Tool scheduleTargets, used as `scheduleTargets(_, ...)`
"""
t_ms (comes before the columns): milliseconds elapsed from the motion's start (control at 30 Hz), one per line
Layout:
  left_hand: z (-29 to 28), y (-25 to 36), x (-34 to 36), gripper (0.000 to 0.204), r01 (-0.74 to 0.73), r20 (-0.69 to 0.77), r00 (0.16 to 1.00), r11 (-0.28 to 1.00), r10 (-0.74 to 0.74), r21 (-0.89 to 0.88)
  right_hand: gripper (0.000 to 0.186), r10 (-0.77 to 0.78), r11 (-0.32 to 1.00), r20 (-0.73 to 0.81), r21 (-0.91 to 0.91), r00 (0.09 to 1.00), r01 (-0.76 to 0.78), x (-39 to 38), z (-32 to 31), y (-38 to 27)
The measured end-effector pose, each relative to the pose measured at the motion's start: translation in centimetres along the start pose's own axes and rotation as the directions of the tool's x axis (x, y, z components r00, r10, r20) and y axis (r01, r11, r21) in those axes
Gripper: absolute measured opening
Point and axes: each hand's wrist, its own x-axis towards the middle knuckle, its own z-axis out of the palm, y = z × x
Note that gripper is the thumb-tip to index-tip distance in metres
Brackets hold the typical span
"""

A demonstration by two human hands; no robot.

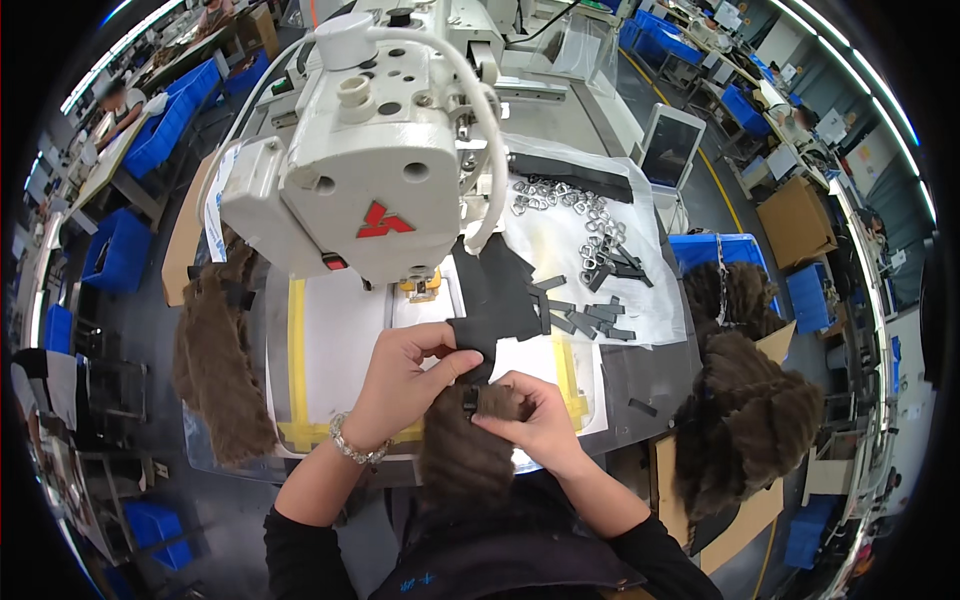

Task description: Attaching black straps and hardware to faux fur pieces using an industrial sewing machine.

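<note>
My left hand (410, 375) pinches the lower end of a dark fabric piece (490, 295) lying right of the sewing machine's needle area (420, 288). My right hand (530, 425) pinches the upper edge of a brown fur piece (465, 465) beside a small black tab (470, 400). The fur hangs over the front edge of the white work plate (335, 370), just below the dark fabric. Metal rings (600, 235) and short black strips (585, 320) lie on white paper to the right.
The white sewing machine (360, 170) fills the upper middle. Brown fur pieces lie at left (220, 370) and right (745, 420). A blue bin (730, 250) and a small screen (668, 150) stand at right. Co-workers (120, 110) sit at side benches.
</note>
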Motion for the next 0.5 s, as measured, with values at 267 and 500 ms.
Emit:
scheduleTargets(267, 1.8, -0.5, 0.9, 0.036, 0.005, 0.285, 0.958, 0.997, -0.028, 0.081, 0.041, 0.022, 0.997, -0.067, 0.079, 0.998, -0.017, -5.3, -4.0, -2.7)
scheduleTargets(500, 1.9, -1.4, 2.2, 0.049, -0.19, 0.32, 0.947, 0.839, 0.021, 0.509, 0.075, -0.56, 0.811, -0.765, -0.431, 0.316, 0.395, -19.4, -18.2, -10.2)
